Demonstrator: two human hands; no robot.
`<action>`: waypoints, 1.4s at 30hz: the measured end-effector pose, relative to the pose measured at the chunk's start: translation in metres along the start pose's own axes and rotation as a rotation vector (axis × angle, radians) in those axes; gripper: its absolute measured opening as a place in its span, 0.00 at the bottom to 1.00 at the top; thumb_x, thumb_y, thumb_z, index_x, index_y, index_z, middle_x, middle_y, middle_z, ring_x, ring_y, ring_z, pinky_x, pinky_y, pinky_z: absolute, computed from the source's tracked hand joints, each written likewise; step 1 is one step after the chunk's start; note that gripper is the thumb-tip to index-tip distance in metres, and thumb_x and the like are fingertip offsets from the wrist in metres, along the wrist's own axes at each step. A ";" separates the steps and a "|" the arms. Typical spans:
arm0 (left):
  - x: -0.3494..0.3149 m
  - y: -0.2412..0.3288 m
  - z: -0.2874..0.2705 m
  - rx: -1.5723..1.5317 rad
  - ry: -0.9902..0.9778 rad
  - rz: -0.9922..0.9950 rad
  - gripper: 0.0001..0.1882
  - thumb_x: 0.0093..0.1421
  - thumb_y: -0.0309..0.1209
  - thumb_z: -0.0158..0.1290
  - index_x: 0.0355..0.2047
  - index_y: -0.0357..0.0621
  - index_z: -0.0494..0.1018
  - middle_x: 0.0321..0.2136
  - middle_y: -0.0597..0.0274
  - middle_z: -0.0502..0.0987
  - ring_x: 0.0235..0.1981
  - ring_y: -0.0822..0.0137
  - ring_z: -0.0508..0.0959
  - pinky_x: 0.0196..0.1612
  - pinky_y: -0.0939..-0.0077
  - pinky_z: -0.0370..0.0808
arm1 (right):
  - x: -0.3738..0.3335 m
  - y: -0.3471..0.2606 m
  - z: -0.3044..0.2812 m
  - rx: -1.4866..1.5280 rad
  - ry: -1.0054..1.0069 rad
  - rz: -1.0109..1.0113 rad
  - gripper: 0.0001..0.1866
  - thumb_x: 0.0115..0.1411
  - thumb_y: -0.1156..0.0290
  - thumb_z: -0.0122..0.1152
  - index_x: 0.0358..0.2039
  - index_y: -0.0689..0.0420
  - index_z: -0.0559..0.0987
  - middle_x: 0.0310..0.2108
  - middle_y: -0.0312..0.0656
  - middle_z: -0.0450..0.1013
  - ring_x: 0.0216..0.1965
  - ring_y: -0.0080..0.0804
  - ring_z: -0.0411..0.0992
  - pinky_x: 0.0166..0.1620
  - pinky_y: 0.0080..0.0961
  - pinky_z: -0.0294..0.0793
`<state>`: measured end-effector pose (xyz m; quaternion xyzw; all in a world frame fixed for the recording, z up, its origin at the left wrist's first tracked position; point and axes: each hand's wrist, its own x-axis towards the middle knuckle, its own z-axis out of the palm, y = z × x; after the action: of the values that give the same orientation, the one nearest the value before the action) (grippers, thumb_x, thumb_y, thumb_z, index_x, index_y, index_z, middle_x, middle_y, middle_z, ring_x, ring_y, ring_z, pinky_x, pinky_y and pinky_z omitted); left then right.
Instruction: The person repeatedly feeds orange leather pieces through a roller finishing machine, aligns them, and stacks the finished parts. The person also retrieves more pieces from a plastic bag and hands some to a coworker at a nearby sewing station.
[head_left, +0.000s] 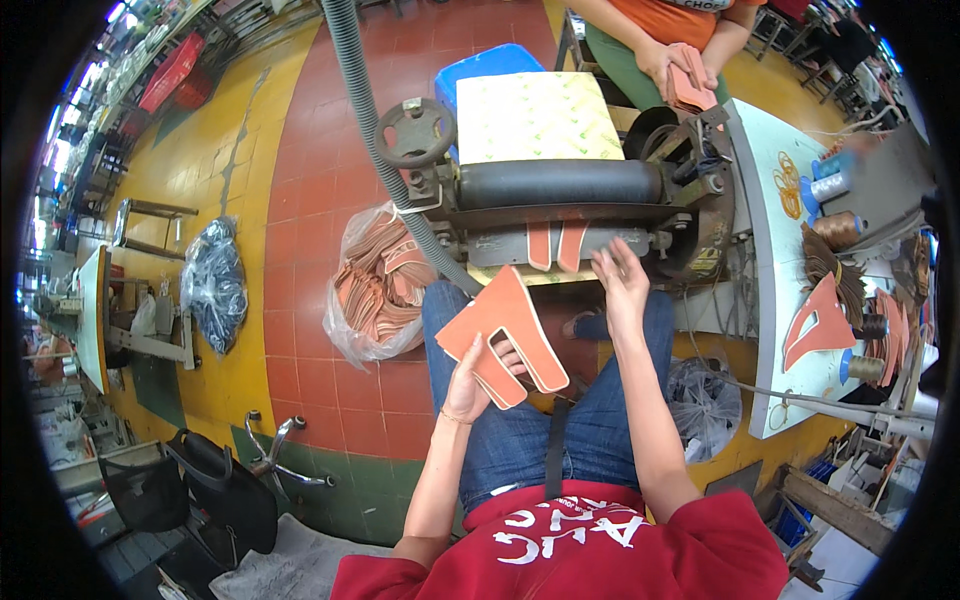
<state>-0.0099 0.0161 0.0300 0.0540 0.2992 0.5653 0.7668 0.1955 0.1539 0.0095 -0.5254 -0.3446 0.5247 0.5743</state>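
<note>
My left hand (468, 384) grips a salmon-coloured cut shoe-upper piece (492, 312) with pale edges and a long slot, held above my lap. Its fingers show through the slot. A similar upper piece (572, 246) sticks out of the roller machine (560, 186), two strips hanging toward me; its far part is hidden under the machine's bar. Just right of those strips, my right hand (622, 282) is raised with fingers stretched and nothing visible in it.
A clear bag of salmon pieces (362, 335) sits on the floor at left. A grey hose (358, 90) hangs beside the machine's handwheel (415, 133). At right, a white table (765, 215) carries thread spools (835, 230) and more pieces. Opposite, another person's hands (680, 75) hold stacked pieces.
</note>
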 end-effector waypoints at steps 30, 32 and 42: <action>0.005 -0.011 0.032 0.234 -0.221 -0.239 0.35 0.64 0.54 0.39 0.59 0.35 0.55 0.50 0.39 0.68 0.48 0.48 0.73 0.50 0.55 0.71 | 0.005 -0.198 -0.187 -1.135 1.349 0.116 0.49 0.54 0.53 0.62 0.66 0.59 0.44 0.59 0.64 0.56 0.57 0.57 0.59 0.58 0.46 0.54; 0.006 -0.009 0.035 0.242 -0.257 -0.255 0.34 0.64 0.52 0.39 0.59 0.35 0.54 0.50 0.40 0.68 0.48 0.48 0.72 0.51 0.54 0.70 | 0.005 -0.194 -0.187 -1.081 1.354 0.121 0.50 0.52 0.54 0.64 0.66 0.59 0.45 0.56 0.59 0.61 0.56 0.54 0.61 0.56 0.46 0.56; 0.011 -0.019 0.049 0.194 -0.285 -0.263 0.33 0.64 0.50 0.40 0.58 0.34 0.56 0.49 0.39 0.69 0.47 0.48 0.73 0.50 0.55 0.71 | -0.012 -0.186 -0.195 -0.872 1.198 -0.300 0.22 0.58 0.63 0.58 0.49 0.63 0.70 0.38 0.50 0.74 0.42 0.46 0.71 0.45 0.37 0.67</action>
<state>0.0336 0.0314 0.0578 0.1674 0.2450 0.4154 0.8599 0.4221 0.1141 0.1501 -0.8479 -0.2176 -0.1181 0.4688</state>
